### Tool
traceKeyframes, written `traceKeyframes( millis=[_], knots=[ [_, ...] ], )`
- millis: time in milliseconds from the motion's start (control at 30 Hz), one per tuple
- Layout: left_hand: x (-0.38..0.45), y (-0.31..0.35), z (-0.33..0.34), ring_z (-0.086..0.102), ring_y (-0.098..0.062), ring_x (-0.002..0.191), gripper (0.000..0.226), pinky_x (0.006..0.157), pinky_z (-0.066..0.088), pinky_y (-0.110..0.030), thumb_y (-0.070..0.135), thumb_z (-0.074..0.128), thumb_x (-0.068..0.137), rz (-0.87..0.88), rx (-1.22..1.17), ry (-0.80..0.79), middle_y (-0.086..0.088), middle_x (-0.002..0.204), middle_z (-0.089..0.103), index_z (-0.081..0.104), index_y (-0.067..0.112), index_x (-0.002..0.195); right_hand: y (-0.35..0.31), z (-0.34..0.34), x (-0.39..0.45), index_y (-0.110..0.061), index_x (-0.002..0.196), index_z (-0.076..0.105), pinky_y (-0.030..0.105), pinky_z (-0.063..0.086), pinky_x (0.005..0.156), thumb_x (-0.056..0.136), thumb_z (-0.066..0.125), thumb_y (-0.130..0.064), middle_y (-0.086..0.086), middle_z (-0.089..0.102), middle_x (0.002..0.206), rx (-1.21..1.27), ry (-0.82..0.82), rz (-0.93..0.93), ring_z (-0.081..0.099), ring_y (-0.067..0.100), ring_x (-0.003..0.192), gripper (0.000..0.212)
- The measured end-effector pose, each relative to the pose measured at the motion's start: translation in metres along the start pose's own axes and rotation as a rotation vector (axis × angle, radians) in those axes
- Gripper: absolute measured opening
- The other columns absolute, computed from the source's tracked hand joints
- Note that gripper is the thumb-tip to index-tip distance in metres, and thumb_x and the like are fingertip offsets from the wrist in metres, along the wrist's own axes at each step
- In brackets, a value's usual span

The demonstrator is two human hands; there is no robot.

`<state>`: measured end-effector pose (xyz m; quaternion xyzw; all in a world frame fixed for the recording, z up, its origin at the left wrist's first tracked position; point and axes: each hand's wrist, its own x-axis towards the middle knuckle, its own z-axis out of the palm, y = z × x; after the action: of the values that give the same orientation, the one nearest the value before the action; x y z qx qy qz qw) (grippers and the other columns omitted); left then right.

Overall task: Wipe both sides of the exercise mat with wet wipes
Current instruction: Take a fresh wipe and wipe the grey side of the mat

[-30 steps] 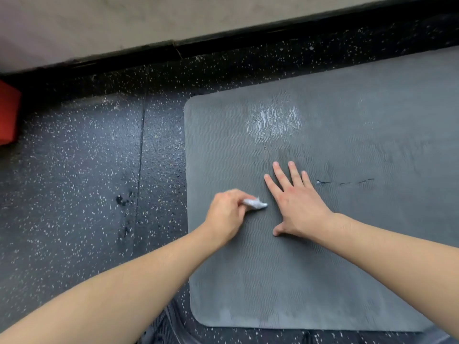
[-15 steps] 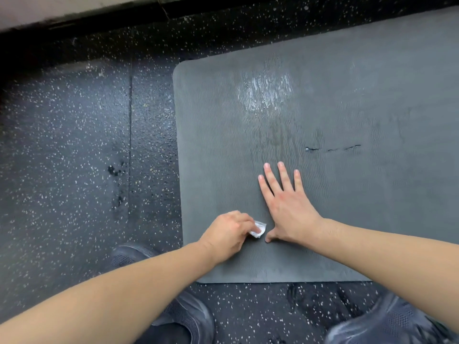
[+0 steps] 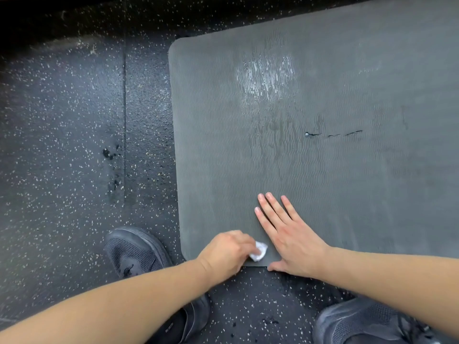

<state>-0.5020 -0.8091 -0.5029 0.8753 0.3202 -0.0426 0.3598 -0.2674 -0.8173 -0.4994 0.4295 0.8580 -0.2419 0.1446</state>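
A grey ribbed exercise mat (image 3: 323, 170) lies flat on the speckled floor, with a shiny wet patch (image 3: 265, 75) near its far edge and a thin torn line (image 3: 332, 134) in the middle. My left hand (image 3: 224, 253) is closed around a small crumpled white wet wipe (image 3: 259, 250) and presses it on the mat's near edge, close to the near-left corner. My right hand (image 3: 290, 234) lies flat on the mat just right of the wipe, fingers spread, thumb at the mat's edge.
Black speckled rubber flooring (image 3: 62, 145) surrounds the mat, with a seam running front to back on the left. My two dark shoes stand at the near side, left shoe (image 3: 134, 249) beside the mat's corner, right shoe (image 3: 360, 324) at the bottom right.
Both hands have slid toward me across the mat, from its middle to the near edge, the left still rubbing the wipe. The view has tilted down and my shoes have come into view.
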Motion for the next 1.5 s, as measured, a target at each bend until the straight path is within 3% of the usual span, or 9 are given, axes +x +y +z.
traceKeyframes(
  millis=[267, 400, 533, 633, 767, 900, 1100, 1267, 1500],
  knots=[
    [-0.016, 0.002, 0.02, 0.058, -0.012, 0.083, 0.024, 0.072, 0.052, -0.024, 0.01, 0.066, 0.089, 0.068, -0.031, -0.012, 0.013, 0.105, 0.066, 0.071, 0.03, 0.102, 0.002, 0.003, 0.001, 0.003, 0.165, 0.009, 0.065, 0.011, 0.128, 0.077, 0.058, -0.09, 0.028, -0.013, 0.172, -0.03, 0.026, -0.013, -0.013, 0.044, 0.16, 0.137],
    [-0.007, 0.009, 0.014, 0.063, -0.008, 0.091, 0.02, 0.086, 0.052, -0.024, 0.019, 0.058, 0.093, -0.154, -0.263, 0.135, 0.011, 0.102, 0.07, 0.075, 0.024, 0.103, 0.001, -0.002, 0.004, 0.0, 0.166, 0.014, 0.062, 0.01, 0.129, 0.068, 0.069, -0.086, 0.025, -0.003, 0.174, 0.052, 0.013, 0.014, -0.004, 0.041, 0.162, 0.141],
    [0.018, 0.009, -0.01, 0.068, -0.004, 0.091, 0.02, 0.085, 0.053, -0.023, 0.005, 0.07, 0.088, -0.368, -0.452, 0.382, 0.012, 0.098, 0.072, 0.079, 0.02, 0.098, 0.009, -0.022, 0.018, -0.006, 0.166, 0.021, 0.053, 0.019, 0.129, 0.061, 0.071, -0.087, 0.016, 0.015, 0.173, 0.144, 0.04, 0.05, 0.02, 0.035, 0.158, 0.142],
    [0.064, -0.015, -0.063, 0.069, -0.003, 0.084, 0.025, 0.078, 0.051, -0.017, 0.001, 0.073, 0.086, -0.56, -0.563, 0.602, 0.013, 0.091, 0.074, 0.079, 0.024, 0.094, 0.041, -0.062, 0.05, -0.013, 0.168, 0.014, 0.05, 0.019, 0.131, 0.059, 0.074, -0.088, 0.014, 0.01, 0.175, 0.203, 0.1, 0.117, 0.018, 0.035, 0.16, 0.146],
    [0.158, -0.095, -0.175, 0.06, 0.006, 0.066, 0.004, 0.068, 0.049, -0.02, 0.027, 0.077, 0.089, -0.699, -0.626, 0.897, 0.013, 0.076, 0.073, 0.079, 0.026, 0.092, 0.124, -0.15, 0.115, -0.024, 0.169, -0.005, 0.05, 0.01, 0.132, 0.058, 0.078, -0.088, 0.009, -0.014, 0.176, 0.238, 0.091, 0.273, -0.006, 0.031, 0.163, 0.152],
    [0.241, -0.158, -0.272, 0.05, -0.004, 0.053, 0.037, 0.061, 0.046, -0.026, 0.046, 0.067, 0.091, -0.74, -0.41, 1.005, 0.008, 0.059, 0.064, 0.068, 0.017, 0.068, 0.197, -0.21, 0.162, -0.035, 0.166, -0.013, 0.063, 0.01, 0.127, 0.046, 0.083, -0.088, 0.006, -0.021, 0.175, 0.08, -0.039, 0.376, -0.011, 0.04, 0.161, 0.163],
    [0.312, -0.203, -0.291, 0.067, -0.024, 0.095, 0.02, 0.075, 0.046, -0.027, 0.03, 0.059, 0.097, -0.764, -0.099, 0.814, 0.0, 0.096, 0.076, 0.079, 0.027, 0.099, 0.219, -0.209, 0.177, -0.04, 0.162, -0.024, 0.072, 0.012, 0.124, 0.043, 0.089, -0.082, 0.0, -0.033, 0.171, 0.031, -0.11, 0.457, -0.019, 0.041, 0.16, 0.169],
    [0.309, -0.201, -0.281, 0.064, -0.026, 0.094, 0.024, 0.083, 0.051, -0.04, 0.016, 0.053, 0.098, -0.593, 0.24, 0.673, -0.002, 0.102, 0.07, 0.074, 0.026, 0.102, 0.221, -0.212, 0.176, -0.04, 0.163, -0.023, 0.07, 0.01, 0.125, 0.045, 0.089, -0.08, -0.001, -0.034, 0.17, 0.05, -0.116, 0.458, -0.021, 0.04, 0.159, 0.167],
    [0.269, -0.171, -0.232, 0.067, -0.027, 0.098, 0.018, 0.082, 0.053, -0.038, 0.017, 0.062, 0.094, -0.248, 0.219, 0.464, 0.002, 0.103, 0.073, 0.075, 0.027, 0.101, 0.224, -0.207, 0.174, -0.039, 0.163, -0.022, 0.071, 0.01, 0.124, 0.046, 0.089, -0.08, 0.0, -0.032, 0.171, 0.044, -0.096, 0.449, -0.021, 0.041, 0.159, 0.167]
  ],
)
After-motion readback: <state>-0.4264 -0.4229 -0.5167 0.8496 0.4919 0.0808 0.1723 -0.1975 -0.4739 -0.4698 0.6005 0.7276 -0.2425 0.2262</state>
